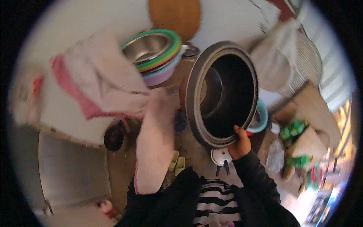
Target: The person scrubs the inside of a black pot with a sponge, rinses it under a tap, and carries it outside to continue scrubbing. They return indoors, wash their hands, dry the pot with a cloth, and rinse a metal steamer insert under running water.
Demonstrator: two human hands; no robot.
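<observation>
A deep round pot [232, 93] with a dark inside and a thick grey rim is tilted on its side, its mouth turned towards me. My right hand [240, 146] grips its lower rim, the thumb over the edge. Left of the pot, a pale pinkish cloth [102, 73] with a darker pink border is bunched in my left hand [161, 99], which is blurred and partly covered. One part of the cloth flares up to the left; another hangs down over my left forearm. Cloth and pot appear apart.
Stacked basins [161, 75] stand behind the cloth, below a round wooden board [174, 20]. A light-blue basin [263, 116] is partly behind the pot. Cardboard [314, 105] and green bottles [293, 130] lie at right. Slippers [180, 164] and a white lidded vessel [220, 157] sit low down.
</observation>
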